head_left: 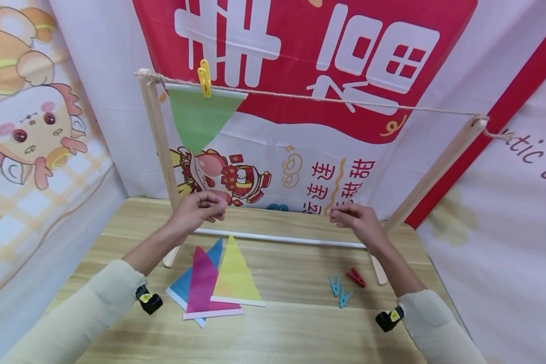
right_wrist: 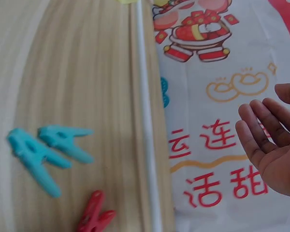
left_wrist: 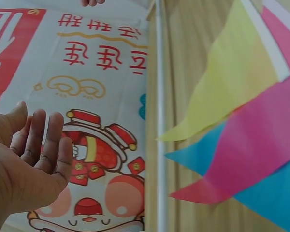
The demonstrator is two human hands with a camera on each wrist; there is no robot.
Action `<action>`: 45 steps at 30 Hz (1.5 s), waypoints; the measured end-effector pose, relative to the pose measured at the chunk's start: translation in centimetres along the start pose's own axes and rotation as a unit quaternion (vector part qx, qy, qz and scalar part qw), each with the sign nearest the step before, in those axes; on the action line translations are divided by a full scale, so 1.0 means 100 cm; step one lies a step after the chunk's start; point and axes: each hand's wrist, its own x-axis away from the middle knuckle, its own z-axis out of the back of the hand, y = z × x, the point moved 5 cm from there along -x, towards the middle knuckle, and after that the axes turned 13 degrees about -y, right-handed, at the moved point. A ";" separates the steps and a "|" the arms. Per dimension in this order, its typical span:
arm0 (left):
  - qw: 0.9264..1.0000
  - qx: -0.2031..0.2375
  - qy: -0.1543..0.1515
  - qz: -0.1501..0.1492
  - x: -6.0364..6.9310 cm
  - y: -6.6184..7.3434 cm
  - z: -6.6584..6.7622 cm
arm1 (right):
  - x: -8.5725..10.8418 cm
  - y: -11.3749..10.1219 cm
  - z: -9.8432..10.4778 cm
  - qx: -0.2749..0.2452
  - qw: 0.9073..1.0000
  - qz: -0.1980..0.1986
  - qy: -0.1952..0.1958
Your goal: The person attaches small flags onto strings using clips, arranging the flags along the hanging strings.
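Observation:
Both hands hover in the air, holding nothing, fingers loosely bent: the left hand (head_left: 201, 210) above the flags, the right hand (head_left: 357, 220) above the clips. A green flag (head_left: 200, 116) hangs at the left part of the rope (head_left: 300, 96) under yellow clips (head_left: 204, 78). On the table lie overlapping flags: yellow (head_left: 236, 275) on top, magenta (head_left: 202, 283), and blue (head_left: 179, 288) underneath. To the right are two light-blue clips (head_left: 334, 286) and red clips (head_left: 356, 277). The left wrist view shows the left palm (left_wrist: 29, 169); the right wrist view shows the right palm (right_wrist: 275, 145).
Wooden posts (head_left: 159, 136) (head_left: 432, 174) stand at either side and carry the rope. A white rod (head_left: 277, 237) runs low between them across the wooden table (head_left: 291, 333). Printed cloths (head_left: 264, 131) hang behind and at both sides.

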 end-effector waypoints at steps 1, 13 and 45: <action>1.000 0.000 -0.003 -0.001 0.001 -0.003 -0.001 | 0.002 0.005 0.000 -0.001 1.000 -0.007 0.002; 0.999 -0.008 -0.031 0.026 0.010 -0.034 -0.019 | 0.025 0.046 0.001 0.011 0.999 -0.041 0.020; 0.984 -0.141 -0.112 0.007 0.033 -0.087 -0.072 | 0.066 0.113 -0.004 0.157 0.979 -0.127 0.026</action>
